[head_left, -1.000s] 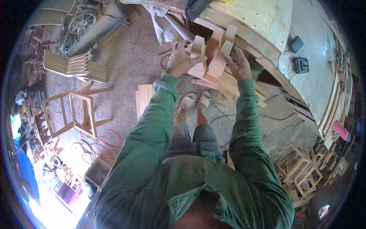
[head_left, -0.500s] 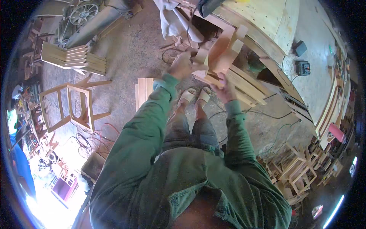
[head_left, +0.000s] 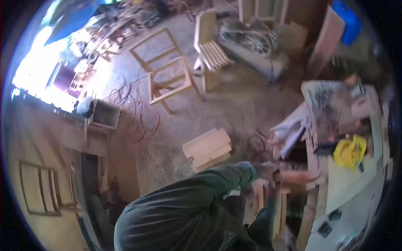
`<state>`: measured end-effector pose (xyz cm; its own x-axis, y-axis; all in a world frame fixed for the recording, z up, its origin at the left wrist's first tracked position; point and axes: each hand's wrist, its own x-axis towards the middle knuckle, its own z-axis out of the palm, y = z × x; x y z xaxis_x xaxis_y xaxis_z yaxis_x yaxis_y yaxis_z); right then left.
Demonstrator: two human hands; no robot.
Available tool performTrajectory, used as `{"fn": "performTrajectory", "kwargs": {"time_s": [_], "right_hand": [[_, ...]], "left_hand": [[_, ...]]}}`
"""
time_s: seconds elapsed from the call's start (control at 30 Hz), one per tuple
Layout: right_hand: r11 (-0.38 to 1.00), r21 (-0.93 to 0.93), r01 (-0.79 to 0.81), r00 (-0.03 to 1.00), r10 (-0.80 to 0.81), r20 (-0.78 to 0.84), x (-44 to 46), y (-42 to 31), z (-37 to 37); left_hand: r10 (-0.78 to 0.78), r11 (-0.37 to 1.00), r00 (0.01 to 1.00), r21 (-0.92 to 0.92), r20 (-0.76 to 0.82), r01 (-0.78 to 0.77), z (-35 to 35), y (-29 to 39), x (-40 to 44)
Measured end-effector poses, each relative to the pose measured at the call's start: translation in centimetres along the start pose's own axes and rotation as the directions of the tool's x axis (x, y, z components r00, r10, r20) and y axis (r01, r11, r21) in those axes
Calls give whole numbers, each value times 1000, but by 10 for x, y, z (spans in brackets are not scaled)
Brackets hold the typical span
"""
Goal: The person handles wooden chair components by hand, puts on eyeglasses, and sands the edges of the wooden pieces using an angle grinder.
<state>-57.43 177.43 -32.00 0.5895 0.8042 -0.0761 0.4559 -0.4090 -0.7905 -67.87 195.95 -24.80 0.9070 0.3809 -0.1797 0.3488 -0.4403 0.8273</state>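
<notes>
My left hand [head_left: 267,170], below a green cuff, is smeared by motion and reaches to the near end of a reddish-brown piece of wood [head_left: 298,177]. Its fingers seem closed round that end. Just below is my right hand [head_left: 271,191], also blurred and partly covered, so its grip does not show. Pale wooden strips [head_left: 281,211] lie beneath and beside the hands, near the bench edge. A stack of light boards [head_left: 208,146] rests on the floor, beyond my left forearm.
An unfinished wooden chair frame [head_left: 171,79] and a slatted wooden piece [head_left: 211,52] stand on the floor ahead. Red hoses [head_left: 144,131] coil at left. A workbench [head_left: 347,196] at right bears a yellow object [head_left: 351,151]. White cloth [head_left: 293,129] hangs beside it.
My view has swung left, bringing the chair frame and the board stack toward the middle. My hands now appear lower and further right, closer together, and blurred.
</notes>
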Motion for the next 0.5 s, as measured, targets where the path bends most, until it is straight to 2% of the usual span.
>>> {"fn": "performTrajectory", "kwargs": {"time_s": [0.13, 0.23, 0.3, 0.37, 0.43, 0.5], "right_hand": [[999, -30, 33, 998, -34, -45, 0, -4, -2], [998, -3, 60, 996, -60, -71, -10, -6, -15], [996, 25, 80, 994, -78, -76, -21, -5, -30], [993, 54, 104, 992, -99, -77, -29, -5, -49], [987, 84, 138, 989, -132, -69, -36, -6, -69], [976, 122, 180, 983, -174, -57, -38, -10, -88]], "left_hand": [[-12, 1000, 999, 28, -53, 13, 5, 22, -9], [-3, 990, 995, -140, -97, -11, 12, 48, -24], [-2, 887, 1000, -462, 30, 15, 45, 44, -14], [39, 997, 999, -68, -4, -39, 25, 89, -40], [165, 986, 976, 18, -139, -164, 32, 104, -57], [132, 959, 952, -208, -276, -193, 66, 78, -46]]}}
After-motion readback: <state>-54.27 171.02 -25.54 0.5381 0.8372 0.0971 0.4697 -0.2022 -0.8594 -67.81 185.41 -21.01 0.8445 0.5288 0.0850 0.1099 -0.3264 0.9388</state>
